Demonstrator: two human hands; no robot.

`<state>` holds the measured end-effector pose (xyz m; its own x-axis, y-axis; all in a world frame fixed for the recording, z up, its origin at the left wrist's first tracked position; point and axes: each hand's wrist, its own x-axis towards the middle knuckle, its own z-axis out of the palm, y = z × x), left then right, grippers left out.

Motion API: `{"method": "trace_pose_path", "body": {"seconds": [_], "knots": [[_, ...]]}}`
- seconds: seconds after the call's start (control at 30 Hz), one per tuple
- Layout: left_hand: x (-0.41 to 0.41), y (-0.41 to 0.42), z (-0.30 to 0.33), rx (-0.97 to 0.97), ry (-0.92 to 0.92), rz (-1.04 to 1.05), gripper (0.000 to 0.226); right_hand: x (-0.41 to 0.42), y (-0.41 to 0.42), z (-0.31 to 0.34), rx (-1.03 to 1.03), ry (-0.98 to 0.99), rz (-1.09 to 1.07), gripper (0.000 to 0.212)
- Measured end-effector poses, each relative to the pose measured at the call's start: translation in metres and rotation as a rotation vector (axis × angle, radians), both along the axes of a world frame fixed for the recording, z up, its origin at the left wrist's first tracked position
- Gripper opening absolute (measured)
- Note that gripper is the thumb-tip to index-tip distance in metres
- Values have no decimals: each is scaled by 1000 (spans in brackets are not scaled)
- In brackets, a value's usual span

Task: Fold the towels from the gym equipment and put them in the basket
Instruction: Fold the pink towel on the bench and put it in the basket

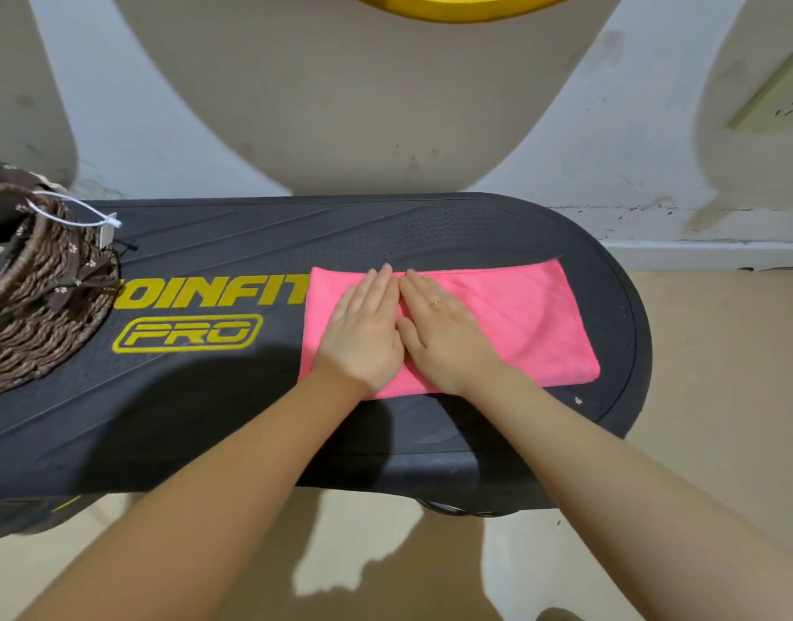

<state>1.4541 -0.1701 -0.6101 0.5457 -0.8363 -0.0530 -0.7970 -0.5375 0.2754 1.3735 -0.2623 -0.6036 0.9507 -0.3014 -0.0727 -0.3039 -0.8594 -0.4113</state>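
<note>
A pink towel (520,324) lies folded into a flat rectangle on the right half of a black gym step platform (251,396). My left hand (363,329) and my right hand (439,333) rest side by side on the towel's left half, palms down, fingers straight and pressed flat. A brown woven basket (40,307) with a dark flowered lining stands on the platform's left end, well apart from both hands.
The platform carries yellow lettering (206,298) between basket and towel. A white tag on a string (107,224) hangs at the basket's rim. Behind is a grey and white wall with a socket (775,91); tan floor lies in front and to the right.
</note>
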Motion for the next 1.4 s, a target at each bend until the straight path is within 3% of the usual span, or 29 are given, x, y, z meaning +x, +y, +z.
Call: {"method": "trace_pose_path", "body": {"seconds": [0.1,0.17,0.27,0.4,0.5,0.63,0.77,0.9,1.07,1.2,1.33,1.4], "knots": [[9,10,-8,88,-12,-5,65,-12,-8,-8,-175,91,-2,86],[10,14,-8,113,-31,-5,84,-21,-20,-7,-217,132,-25,90],[7,19,-7,99,-22,37,110,-39,-44,-6,-241,212,-144,76],[6,21,0,91,-18,54,121,-60,-72,-3,-259,251,-251,63],[3,21,1,95,-19,55,126,-77,-89,-1,-190,295,-387,60],[3,19,5,117,-20,55,114,-96,-99,5,-134,353,-511,58],[-3,16,10,156,3,116,113,-94,-86,18,-108,189,-592,45],[-23,-1,21,124,-2,95,103,-92,-81,28,115,52,-737,29],[-51,-33,22,74,-22,-127,88,-91,-85,29,248,120,-798,24],[-61,-46,13,102,-28,-180,83,-91,-88,38,384,181,-815,23],[-61,-47,8,111,-41,-185,86,-92,-86,50,807,106,-872,37],[-61,-47,8,116,-44,-186,86,-91,-87,57,979,66,-886,29]]}}
